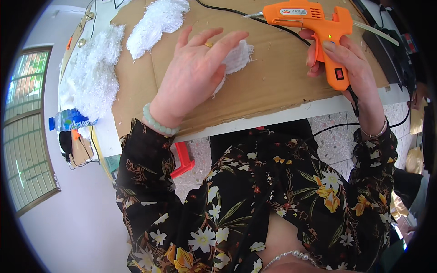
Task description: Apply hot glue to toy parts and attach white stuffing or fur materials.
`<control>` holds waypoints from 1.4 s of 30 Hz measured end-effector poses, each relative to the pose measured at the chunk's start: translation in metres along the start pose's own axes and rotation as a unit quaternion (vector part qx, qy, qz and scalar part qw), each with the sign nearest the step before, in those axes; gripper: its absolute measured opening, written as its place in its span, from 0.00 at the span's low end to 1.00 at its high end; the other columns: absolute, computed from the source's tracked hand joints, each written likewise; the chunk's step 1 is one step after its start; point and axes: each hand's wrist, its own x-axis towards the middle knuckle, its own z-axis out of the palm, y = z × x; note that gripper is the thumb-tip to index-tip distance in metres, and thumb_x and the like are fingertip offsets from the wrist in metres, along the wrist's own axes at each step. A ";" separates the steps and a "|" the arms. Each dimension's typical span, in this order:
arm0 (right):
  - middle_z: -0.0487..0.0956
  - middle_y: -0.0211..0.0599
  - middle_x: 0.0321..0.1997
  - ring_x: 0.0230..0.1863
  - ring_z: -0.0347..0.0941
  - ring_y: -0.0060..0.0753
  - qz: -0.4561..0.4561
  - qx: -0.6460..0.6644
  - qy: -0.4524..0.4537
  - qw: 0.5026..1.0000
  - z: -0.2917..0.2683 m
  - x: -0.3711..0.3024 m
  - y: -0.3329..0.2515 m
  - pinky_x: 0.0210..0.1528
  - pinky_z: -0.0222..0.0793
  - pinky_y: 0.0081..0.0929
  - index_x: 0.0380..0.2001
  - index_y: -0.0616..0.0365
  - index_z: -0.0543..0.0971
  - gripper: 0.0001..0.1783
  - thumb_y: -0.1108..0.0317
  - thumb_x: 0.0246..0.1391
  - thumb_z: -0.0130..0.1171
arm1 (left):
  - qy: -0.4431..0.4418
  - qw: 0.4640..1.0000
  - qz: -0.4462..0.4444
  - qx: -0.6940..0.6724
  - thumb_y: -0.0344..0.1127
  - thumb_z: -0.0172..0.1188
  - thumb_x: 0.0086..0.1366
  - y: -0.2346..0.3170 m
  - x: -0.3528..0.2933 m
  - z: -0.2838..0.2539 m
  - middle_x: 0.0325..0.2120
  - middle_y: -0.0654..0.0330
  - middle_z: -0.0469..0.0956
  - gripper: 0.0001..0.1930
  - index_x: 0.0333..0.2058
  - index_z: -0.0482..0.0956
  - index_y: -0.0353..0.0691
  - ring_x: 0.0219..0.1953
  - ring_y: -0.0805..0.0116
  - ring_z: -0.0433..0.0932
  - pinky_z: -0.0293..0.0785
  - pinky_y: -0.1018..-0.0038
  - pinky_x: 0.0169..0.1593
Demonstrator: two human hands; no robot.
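Nearest the camera, at six o'clock, is a black floral blouse (203,239), with a pearl necklace (296,254) partly cut off by the lower edge.

At two o'clock the person's right hand (348,57) is wrapped round the handle of an orange glue gun (314,20), thumb across its near side. Some of the fingers pass behind the handle, so one cannot tell whether the trigger is squeezed. The nozzle points toward twelve o'clock, and a cloudy glue stick (378,32) juts from the rear. A black cord drops from the handle's base, partly hidden by the wrist.

Between eleven and twelve o'clock the left hand (193,66) is spread, its thumb and index finger apart. It covers part of a white fibrous piece (239,57) lying on the cardboard (268,98); whether it touches that piece cannot be told.

Farther out, a white bundle (157,25) at eleven o'clock is clipped by the upper edge, and a shaggy white heap (95,68) lies at ten. A blue-capped bottle (70,120) rests on its side at nine. Toward eight, a red object (183,160) is half concealed by a sleeve and the table edge; its kind is unclear.
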 end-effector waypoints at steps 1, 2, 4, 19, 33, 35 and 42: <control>0.78 0.36 0.34 0.33 0.74 0.25 0.001 0.002 -0.004 1.000 0.001 0.001 0.001 0.40 0.71 0.22 0.47 0.69 0.73 0.23 0.58 0.59 0.49 | 0.005 1.000 0.004 0.018 0.22 0.58 0.48 -0.001 0.000 -0.005 0.32 0.60 0.81 0.32 0.55 0.69 0.47 0.52 0.54 0.72 0.59 0.54 0.60; 0.78 0.36 0.34 0.33 0.74 0.25 -0.006 0.008 -0.004 1.000 0.000 0.000 0.002 0.40 0.71 0.22 0.47 0.68 0.73 0.23 0.58 0.59 0.49 | 0.006 1.000 0.003 0.021 0.22 0.58 0.48 -0.001 0.000 -0.011 0.32 0.60 0.81 0.32 0.55 0.69 0.47 0.52 0.54 0.72 0.59 0.54 0.60; 0.78 0.36 0.34 0.33 0.74 0.25 -0.014 0.014 -0.006 1.000 -0.002 0.000 0.004 0.40 0.71 0.23 0.47 0.68 0.73 0.23 0.57 0.59 0.50 | 0.087 0.989 -0.074 -0.095 0.23 0.61 0.47 -0.003 -0.001 -0.025 0.35 0.58 0.81 0.28 0.51 0.73 0.45 0.52 0.55 0.72 0.64 0.63 0.58; 0.76 0.37 0.33 0.34 0.72 0.24 -0.031 -0.070 -0.102 0.992 0.017 0.014 -0.005 0.37 0.69 0.21 0.54 0.69 0.68 0.29 0.56 0.58 0.48 | 0.186 0.977 -0.077 0.066 0.23 0.64 0.48 0.035 -0.064 -0.008 0.34 0.57 0.78 0.18 0.41 0.76 0.37 0.40 0.56 0.75 0.69 0.63 0.47; 0.76 0.40 0.39 0.36 0.73 0.26 -0.024 -0.070 -0.080 0.994 0.022 0.020 -0.005 0.39 0.71 0.24 0.55 0.68 0.67 0.28 0.59 0.58 0.47 | 0.052 0.998 -0.039 0.024 0.39 0.65 0.51 0.046 -0.026 0.016 0.43 0.55 0.75 0.18 0.39 0.72 0.38 0.43 0.57 0.72 0.66 0.63 0.48; 0.76 0.39 0.38 0.36 0.73 0.26 -0.024 -0.067 -0.074 0.995 0.024 0.019 -0.007 0.39 0.71 0.23 0.55 0.68 0.67 0.27 0.59 0.58 0.47 | 0.049 0.998 -0.042 0.027 0.40 0.65 0.51 0.044 -0.025 0.013 0.42 0.56 0.75 0.19 0.38 0.72 0.38 0.42 0.58 0.72 0.66 0.64 0.47; 0.76 0.38 0.33 0.34 0.73 0.25 -0.005 -0.080 -0.069 0.994 0.030 0.018 -0.013 0.39 0.68 0.22 0.55 0.68 0.67 0.28 0.58 0.56 0.46 | 0.008 0.999 -0.049 0.001 0.39 0.66 0.50 0.045 -0.029 0.008 0.45 0.57 0.76 0.22 0.44 0.73 0.39 0.44 0.55 0.73 0.68 0.63 0.49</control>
